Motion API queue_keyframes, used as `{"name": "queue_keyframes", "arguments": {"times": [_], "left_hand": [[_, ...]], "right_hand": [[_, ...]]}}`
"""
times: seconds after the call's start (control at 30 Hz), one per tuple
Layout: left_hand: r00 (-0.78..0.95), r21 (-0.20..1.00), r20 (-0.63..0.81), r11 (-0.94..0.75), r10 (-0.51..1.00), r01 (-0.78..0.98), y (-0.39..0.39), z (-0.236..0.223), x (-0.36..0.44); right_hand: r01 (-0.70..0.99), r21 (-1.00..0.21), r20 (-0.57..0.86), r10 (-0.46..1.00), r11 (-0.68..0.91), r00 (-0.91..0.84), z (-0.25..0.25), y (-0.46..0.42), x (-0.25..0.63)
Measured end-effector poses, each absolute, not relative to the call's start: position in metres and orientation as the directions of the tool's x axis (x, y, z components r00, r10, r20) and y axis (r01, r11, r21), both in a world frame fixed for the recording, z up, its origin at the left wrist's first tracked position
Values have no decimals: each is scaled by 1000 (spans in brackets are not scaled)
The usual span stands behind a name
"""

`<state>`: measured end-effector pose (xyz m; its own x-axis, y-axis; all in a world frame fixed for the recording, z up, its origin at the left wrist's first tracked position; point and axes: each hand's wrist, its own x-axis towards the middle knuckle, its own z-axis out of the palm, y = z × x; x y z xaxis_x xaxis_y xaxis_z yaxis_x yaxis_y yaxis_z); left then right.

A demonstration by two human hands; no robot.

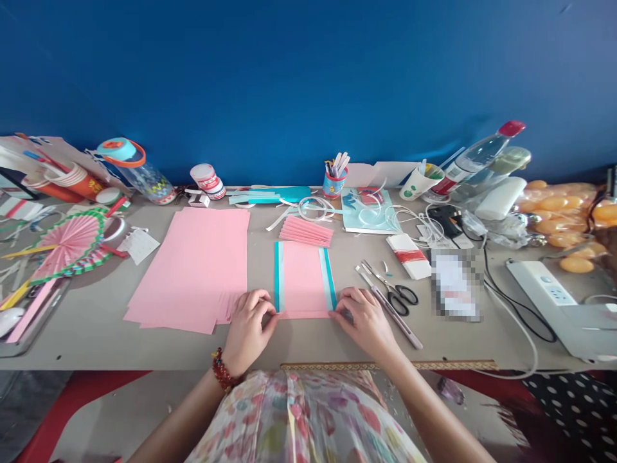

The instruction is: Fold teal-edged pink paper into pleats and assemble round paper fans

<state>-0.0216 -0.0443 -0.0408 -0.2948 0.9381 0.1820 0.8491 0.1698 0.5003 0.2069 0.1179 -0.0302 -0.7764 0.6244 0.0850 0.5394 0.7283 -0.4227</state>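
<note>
A pink paper sheet (303,280) lies flat before me, with teal and pale blue strips along its left and right sides. My left hand (250,319) pinches the sheet's near left corner between thumb and fingers. At the near right corner, my right hand (362,315) has its thumb and fingertips closed on the edge in the same way. A narrow fold seems to run along the near edge. Just beyond the sheet rests a pleated pink paper piece (306,231). Left of my left hand is a stack of pink paper (193,270).
Scissors (398,297) and a utility knife (396,315) lie right of my right hand. A power strip (554,302) with cables stands farther right. Pink paper fans (70,244) lie at the left. Along the blue wall are a cup of sticks (335,183), a jar (207,181) and bottles.
</note>
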Motion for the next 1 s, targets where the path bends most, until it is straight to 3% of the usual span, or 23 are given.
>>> {"name": "queue_keyframes", "arguments": {"times": [1.0], "left_hand": [[-342,539,206,186,917,822,-47,-46,-15]], "right_hand": [[534,-404,69,607,743,-792,-33,122,207]]}}
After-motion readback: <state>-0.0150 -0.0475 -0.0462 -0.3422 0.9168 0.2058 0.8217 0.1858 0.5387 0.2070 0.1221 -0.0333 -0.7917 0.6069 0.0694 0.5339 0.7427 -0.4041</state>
